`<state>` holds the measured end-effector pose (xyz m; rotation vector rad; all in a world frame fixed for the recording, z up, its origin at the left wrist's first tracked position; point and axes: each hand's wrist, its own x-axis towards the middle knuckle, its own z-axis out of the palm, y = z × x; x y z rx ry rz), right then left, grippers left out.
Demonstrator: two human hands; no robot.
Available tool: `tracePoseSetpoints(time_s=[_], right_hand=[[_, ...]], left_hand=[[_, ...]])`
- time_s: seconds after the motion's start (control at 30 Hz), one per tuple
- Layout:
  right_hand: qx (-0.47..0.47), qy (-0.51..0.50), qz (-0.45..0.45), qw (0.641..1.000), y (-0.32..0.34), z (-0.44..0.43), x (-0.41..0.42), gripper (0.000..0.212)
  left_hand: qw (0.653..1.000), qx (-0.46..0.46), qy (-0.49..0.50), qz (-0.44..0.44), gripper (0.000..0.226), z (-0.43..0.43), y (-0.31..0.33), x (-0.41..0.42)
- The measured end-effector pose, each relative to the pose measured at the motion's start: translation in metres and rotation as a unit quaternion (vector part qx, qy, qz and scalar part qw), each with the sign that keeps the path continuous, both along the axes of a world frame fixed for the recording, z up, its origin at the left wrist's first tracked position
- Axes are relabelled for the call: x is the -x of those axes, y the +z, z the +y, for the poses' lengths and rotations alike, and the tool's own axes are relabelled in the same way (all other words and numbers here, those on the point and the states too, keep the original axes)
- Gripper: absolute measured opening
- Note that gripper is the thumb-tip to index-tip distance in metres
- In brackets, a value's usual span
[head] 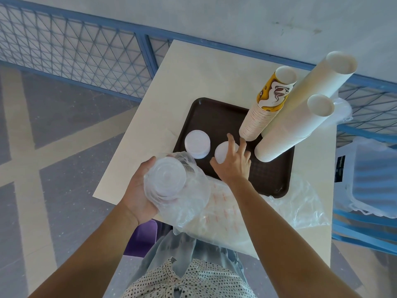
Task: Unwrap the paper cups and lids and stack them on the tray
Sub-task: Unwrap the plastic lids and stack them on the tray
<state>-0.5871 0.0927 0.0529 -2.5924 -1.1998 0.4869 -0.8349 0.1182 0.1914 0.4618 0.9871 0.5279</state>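
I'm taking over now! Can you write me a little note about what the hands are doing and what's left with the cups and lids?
Left hand holds the clear lids, inside their plastic wrap, above the table edge.
Right hand is open, with spread fingers on one white lid stack on the tray. A second white lid stack stands beside it.
Done: printed cup stack and two plain cup stacks stand on the tray. Empty wrappers lie on the table.
Left: unwrap the clear lids and stack them on the tray.

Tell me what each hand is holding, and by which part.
The left hand cups the wrapped stack of clear lids from beneath, thumb on its side. The right hand grips nothing; its spread fingers rest on a white lid stack.
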Motion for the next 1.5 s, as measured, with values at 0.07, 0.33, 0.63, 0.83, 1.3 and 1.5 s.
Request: tracePoseSetpoints(time_s=[0.07,0.33,0.63,0.83,1.3,1.5], right_hand=[[-0.019,-0.014,0.022,0.999,0.001,-0.007,-0.003,0.094],[-0.061,0.043,0.015,0.997,-0.009,-0.021,-0.009,0.07],[-0.046,0.042,0.026,0.998,0.007,-0.024,-0.009,0.09],[-0.067,0.072,0.011,0.995,0.005,-0.029,-0.012,0.068],[-0.061,0.07,-0.018,0.996,0.0,-0.029,-0.007,0.068],[-0.041,0.062,-0.012,0.997,0.02,-0.033,-0.004,0.078]], left_hand=[[1.0,-0.002,0.002,-0.001,0.046,0.0,0.002,-0.002],[0.999,0.013,0.047,0.014,0.038,-0.004,0.002,-0.006],[0.999,0.023,0.037,-0.006,0.045,-0.004,0.003,-0.005],[1.0,0.017,0.024,-0.004,0.045,-0.006,0.007,-0.006],[1.0,0.002,0.012,-0.012,0.044,-0.007,0.009,-0.002],[0.999,0.03,0.024,-0.026,0.051,-0.004,0.006,-0.002]])
